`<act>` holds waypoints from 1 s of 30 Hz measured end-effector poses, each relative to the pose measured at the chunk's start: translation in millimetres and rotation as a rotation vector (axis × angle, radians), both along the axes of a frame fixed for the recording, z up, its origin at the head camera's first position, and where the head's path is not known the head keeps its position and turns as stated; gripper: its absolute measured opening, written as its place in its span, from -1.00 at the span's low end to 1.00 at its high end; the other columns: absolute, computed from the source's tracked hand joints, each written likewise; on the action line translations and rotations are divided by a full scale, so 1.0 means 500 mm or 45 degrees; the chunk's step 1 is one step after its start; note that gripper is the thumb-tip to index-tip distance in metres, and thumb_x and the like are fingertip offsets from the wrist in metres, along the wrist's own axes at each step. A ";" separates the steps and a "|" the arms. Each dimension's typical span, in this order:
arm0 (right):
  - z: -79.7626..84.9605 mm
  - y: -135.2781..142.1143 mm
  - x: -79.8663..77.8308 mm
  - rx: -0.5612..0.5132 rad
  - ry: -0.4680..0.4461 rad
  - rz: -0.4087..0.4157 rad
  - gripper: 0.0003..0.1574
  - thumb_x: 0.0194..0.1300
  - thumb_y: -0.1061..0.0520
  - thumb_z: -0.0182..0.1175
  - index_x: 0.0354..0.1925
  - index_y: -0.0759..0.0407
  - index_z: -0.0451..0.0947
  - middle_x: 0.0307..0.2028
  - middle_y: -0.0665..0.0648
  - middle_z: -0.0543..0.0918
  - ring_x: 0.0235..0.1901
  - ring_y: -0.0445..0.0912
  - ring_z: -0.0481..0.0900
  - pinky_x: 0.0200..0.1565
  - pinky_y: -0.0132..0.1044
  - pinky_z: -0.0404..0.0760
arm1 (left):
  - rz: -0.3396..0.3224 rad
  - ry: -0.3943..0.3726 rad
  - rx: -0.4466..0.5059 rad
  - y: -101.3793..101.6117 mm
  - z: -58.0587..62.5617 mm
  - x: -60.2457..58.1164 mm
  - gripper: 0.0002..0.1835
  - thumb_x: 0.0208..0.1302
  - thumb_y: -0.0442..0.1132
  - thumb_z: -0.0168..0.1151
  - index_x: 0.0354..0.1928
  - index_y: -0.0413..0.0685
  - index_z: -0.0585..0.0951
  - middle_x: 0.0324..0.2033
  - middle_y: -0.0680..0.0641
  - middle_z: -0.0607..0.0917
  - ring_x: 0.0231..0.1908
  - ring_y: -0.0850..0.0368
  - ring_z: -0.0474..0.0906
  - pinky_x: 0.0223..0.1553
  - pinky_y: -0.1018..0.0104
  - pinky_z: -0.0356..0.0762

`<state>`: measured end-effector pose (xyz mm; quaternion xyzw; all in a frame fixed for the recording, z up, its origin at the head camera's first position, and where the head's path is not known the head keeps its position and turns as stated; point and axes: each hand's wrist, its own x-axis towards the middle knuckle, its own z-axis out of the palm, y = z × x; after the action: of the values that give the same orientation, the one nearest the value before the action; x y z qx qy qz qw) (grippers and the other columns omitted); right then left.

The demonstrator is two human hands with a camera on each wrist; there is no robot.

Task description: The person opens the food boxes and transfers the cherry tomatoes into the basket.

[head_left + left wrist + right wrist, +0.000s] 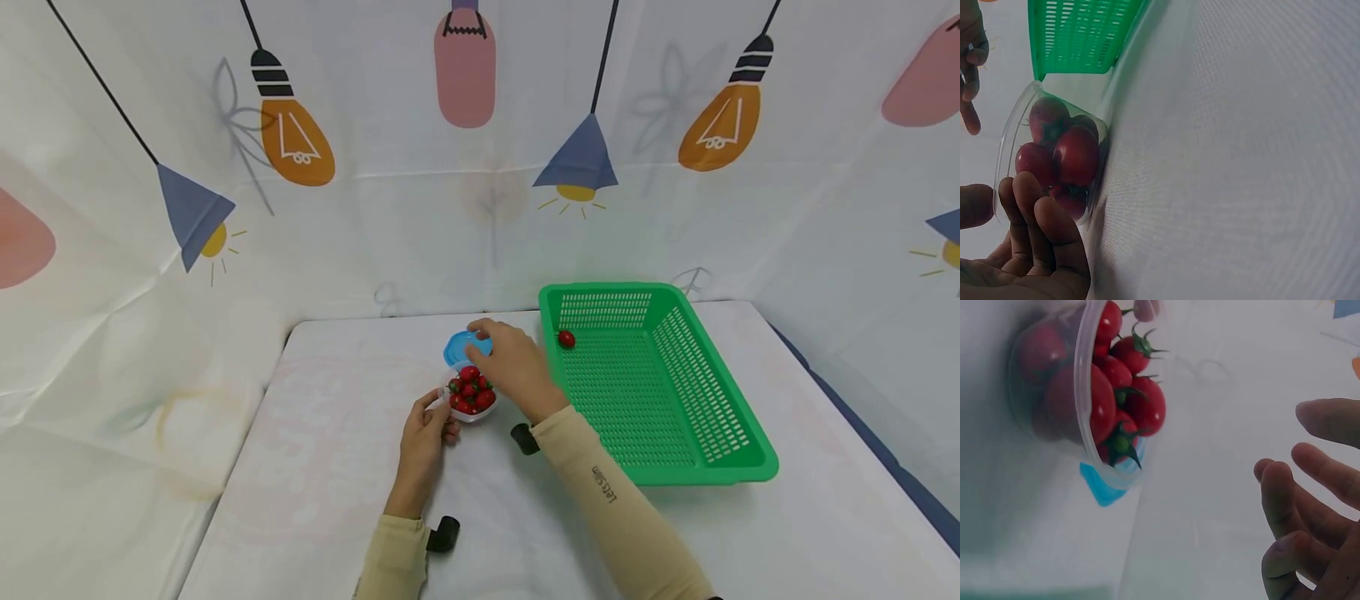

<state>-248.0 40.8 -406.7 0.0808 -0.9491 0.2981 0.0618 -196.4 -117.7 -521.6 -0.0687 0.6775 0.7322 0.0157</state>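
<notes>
A small clear plastic container [476, 417] stands on the table, heaped with red cherry tomatoes [469, 390] that keep their green stems. My left hand [422, 450] holds its left side; in the left wrist view the thumb [975, 205] is at the rim and the fingers [1057, 222] lie against the outer wall. Just behind the container is a blue lid [456, 348], partly covered by my right hand [517, 367]. That hand hovers above with loosely bent fingers [1279, 487], and the right wrist view shows nothing between them.
To the right stands a large green plastic basket [652, 400] with slotted walls. One cherry tomato [566, 339] lies in its far left corner. A white cloth [322, 433] covers the table, and a patterned sheet [420, 233] hangs behind it.
</notes>
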 end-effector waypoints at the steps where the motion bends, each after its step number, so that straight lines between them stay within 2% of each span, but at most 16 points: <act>1: -0.002 -0.003 0.002 0.014 -0.019 -0.002 -0.50 0.41 -0.10 0.25 0.26 -0.09 0.57 0.07 0.03 0.70 -0.14 -0.05 0.66 -0.17 -0.12 0.65 | -0.001 0.000 0.000 0.000 0.000 0.000 -0.51 0.53 -0.19 0.09 0.39 -0.22 0.36 -0.30 -0.16 0.63 -0.36 0.10 0.58 -0.29 0.35 0.57; 5: -0.011 -0.010 0.008 0.048 -0.075 0.001 -0.49 0.40 -0.10 0.27 0.28 -0.11 0.56 0.09 0.04 0.69 0.00 -0.01 0.64 -0.10 -0.05 0.65 | -0.008 0.005 0.001 0.001 0.001 0.000 -0.51 0.53 -0.20 0.09 0.39 -0.23 0.35 -0.30 -0.16 0.64 -0.36 0.11 0.58 -0.29 0.36 0.57; 14: -0.019 -0.032 0.026 0.027 -0.050 0.029 -0.47 0.38 -0.12 0.29 0.27 -0.08 0.57 0.05 0.00 0.71 -0.04 -0.04 0.68 -0.21 -0.08 0.67 | -0.015 0.019 0.022 -0.001 0.004 0.002 -0.49 0.54 -0.20 0.09 0.41 -0.26 0.32 -0.28 -0.16 0.65 -0.35 0.09 0.59 -0.30 0.36 0.57; 22: -0.041 -0.044 0.039 0.018 -0.031 -0.004 -0.46 0.38 -0.10 0.29 0.28 -0.06 0.55 0.07 0.03 0.71 -0.02 -0.02 0.67 -0.16 -0.01 0.68 | -0.026 -0.036 0.013 -0.006 0.000 -0.002 -0.47 0.55 -0.17 0.07 0.44 -0.22 0.30 -0.23 -0.20 0.67 -0.30 0.04 0.60 -0.25 0.28 0.59; 30: -0.077 -0.045 0.042 -0.003 0.084 -0.040 -0.52 0.36 -0.04 0.32 0.21 -0.04 0.62 0.01 0.05 0.72 -0.04 -0.02 0.62 -0.23 -0.11 0.69 | 0.004 -0.003 0.015 -0.001 0.003 0.002 -0.51 0.53 -0.19 0.12 0.38 -0.23 0.36 -0.28 -0.18 0.66 -0.36 0.11 0.58 -0.30 0.37 0.57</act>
<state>-227.3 18.4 -445.4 0.0756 -0.9474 0.2952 0.0980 -195.5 -118.4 -520.0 -0.0707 0.6730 0.7361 0.0157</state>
